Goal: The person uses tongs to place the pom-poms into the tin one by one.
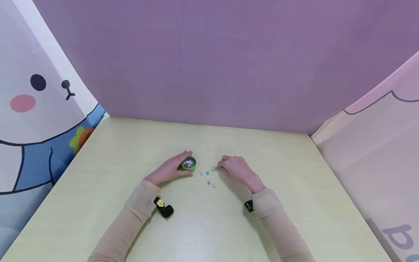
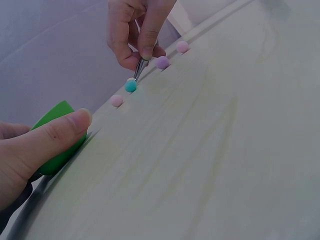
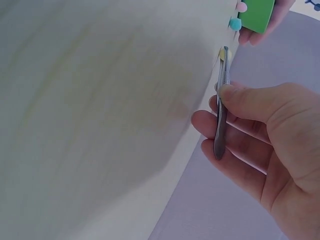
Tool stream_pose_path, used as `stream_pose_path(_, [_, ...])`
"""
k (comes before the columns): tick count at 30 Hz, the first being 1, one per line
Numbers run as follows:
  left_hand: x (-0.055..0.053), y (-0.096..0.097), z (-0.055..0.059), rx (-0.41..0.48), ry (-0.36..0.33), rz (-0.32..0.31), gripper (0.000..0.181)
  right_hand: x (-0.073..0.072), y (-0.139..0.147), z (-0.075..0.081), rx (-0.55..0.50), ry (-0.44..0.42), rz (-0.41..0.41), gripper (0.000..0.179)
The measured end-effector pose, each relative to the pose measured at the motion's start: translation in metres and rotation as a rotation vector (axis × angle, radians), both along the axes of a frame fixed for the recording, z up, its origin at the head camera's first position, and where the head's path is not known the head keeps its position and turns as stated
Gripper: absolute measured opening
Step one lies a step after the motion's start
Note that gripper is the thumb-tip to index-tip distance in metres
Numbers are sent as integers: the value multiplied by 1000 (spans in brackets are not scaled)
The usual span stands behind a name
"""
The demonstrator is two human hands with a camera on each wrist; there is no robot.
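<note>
In the head view my left hand point(image 1: 170, 169) grips a small green bowl point(image 1: 188, 169) standing on the table, thumb on the near side and fingers on the far side. Its inside is shiny metal, with something small and pinkish in it. My right hand point(image 3: 280, 135) pinches metal tweezers point(image 3: 222, 115) between thumb and fingers. At the tweezers' tips sits a small yellow ball point(image 3: 222, 54). Between the two hands lie a teal ball point(image 2: 131, 86), a pink ball point(image 2: 116, 101), a purple ball point(image 2: 162, 62) and a second pink ball point(image 2: 183, 47).
The pale wooden table point(image 1: 203, 229) reaches back to a purple cloth wall point(image 1: 209, 72). Printed curtains point(image 1: 39, 120) hang on the left and right sides. A black wrist strap with a camera point(image 1: 163, 207) sits on my left sleeve, and another black device point(image 1: 249, 206) on the right.
</note>
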State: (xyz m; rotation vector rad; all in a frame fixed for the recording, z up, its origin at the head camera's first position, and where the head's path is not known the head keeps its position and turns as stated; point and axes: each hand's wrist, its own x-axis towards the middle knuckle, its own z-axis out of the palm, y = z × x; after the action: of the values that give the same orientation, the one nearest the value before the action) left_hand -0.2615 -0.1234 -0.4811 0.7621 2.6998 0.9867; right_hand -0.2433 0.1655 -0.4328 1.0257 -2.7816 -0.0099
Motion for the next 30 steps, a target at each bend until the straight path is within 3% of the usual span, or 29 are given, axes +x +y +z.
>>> stream_pose_path(21, [-3, 3, -2, 4, 31, -19, 92, -1, 4, 2, -14, 9, -4, 14])
stream_pose_path(30, [-4, 1, -3, 5, 5, -3, 92, -5, -2, 7, -41, 22, 26, 15])
